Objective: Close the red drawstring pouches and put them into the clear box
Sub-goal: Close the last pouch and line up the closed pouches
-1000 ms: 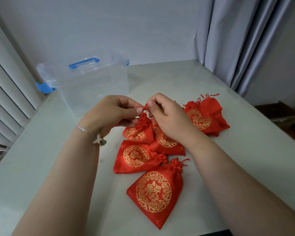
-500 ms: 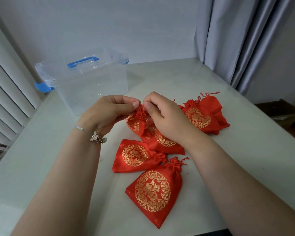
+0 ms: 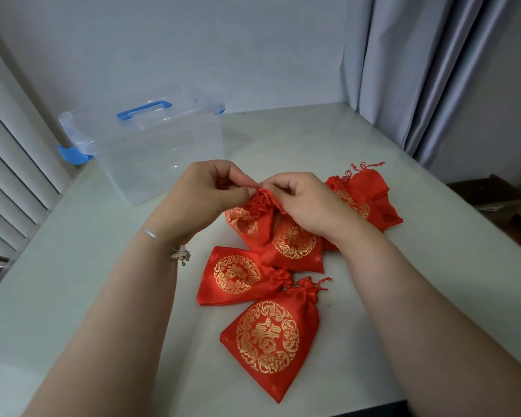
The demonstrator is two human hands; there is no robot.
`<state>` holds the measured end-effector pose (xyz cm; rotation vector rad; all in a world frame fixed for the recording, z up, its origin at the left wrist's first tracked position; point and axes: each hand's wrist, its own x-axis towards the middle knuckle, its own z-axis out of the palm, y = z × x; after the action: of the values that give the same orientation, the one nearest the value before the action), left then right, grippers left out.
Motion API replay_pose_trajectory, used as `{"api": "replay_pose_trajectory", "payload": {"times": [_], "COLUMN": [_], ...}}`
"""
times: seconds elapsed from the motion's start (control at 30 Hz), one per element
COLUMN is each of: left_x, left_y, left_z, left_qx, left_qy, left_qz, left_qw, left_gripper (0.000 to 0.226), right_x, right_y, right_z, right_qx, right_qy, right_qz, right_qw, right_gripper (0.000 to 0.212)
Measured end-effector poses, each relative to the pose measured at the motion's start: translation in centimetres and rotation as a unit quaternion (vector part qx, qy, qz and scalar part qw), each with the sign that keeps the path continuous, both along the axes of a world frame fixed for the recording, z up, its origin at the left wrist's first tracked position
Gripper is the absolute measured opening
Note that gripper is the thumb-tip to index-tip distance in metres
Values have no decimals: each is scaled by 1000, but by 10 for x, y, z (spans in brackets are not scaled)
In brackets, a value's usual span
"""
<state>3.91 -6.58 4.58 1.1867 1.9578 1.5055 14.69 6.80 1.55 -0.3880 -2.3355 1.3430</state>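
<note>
Several red drawstring pouches with gold prints lie on the pale table. My left hand (image 3: 203,192) and my right hand (image 3: 303,203) both pinch the gathered mouth of one held pouch (image 3: 248,219), lifted just above the pile. Under it lies another pouch (image 3: 294,246). Two more pouches (image 3: 233,276) (image 3: 271,335) lie nearer me, mouths gathered. At the right a pouch (image 3: 364,197) lies partly behind my right hand. The clear box (image 3: 160,158) with blue handle and blue latches stands at the back left, beyond my left hand; nothing shows inside it.
White shutters run along the left edge of the table (image 3: 73,266). Grey curtains (image 3: 433,70) hang at the back right. A brown cardboard box (image 3: 491,194) sits beyond the table's right edge. The wall closes the far side.
The held pouch has come up off the pile and its mouth has bunched tighter between my fingers. Both hands stayed close together; the view tilted slightly.
</note>
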Motion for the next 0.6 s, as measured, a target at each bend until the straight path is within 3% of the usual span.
{"api": "replay_pose_trajectory", "payload": {"times": [0.1, 0.2, 0.33, 0.4, 0.47, 0.6], "left_x": [0, 2, 4, 2, 0, 0], "left_y": [2, 6, 9, 7, 6, 9], "left_z": [-3, -7, -11, -11, -10, -14], "left_qx": [-18, -41, -60, -27, 13, 56], "left_qy": [107, 226, 342, 394, 426, 409], "left_qz": [41, 72, 115, 126, 108, 50], "left_qw": [993, 971, 931, 910, 898, 909], "left_gripper": [14, 23, 15, 12, 12, 13], "right_x": [-1, -2, 0, -1, -1, 4], "right_y": [-1, -5, -10, -10, -5, 4], "right_z": [-1, -1, 0, 1, 3, 4], "right_qx": [14, 109, 167, 85, -57, -261], "right_qy": [0, -15, 17, 37, 40, 11], "right_qz": [-29, -76, -100, -99, -81, -18], "right_qw": [999, 991, 981, 991, 994, 965], "right_gripper": [17, 14, 17, 15, 16, 19]}}
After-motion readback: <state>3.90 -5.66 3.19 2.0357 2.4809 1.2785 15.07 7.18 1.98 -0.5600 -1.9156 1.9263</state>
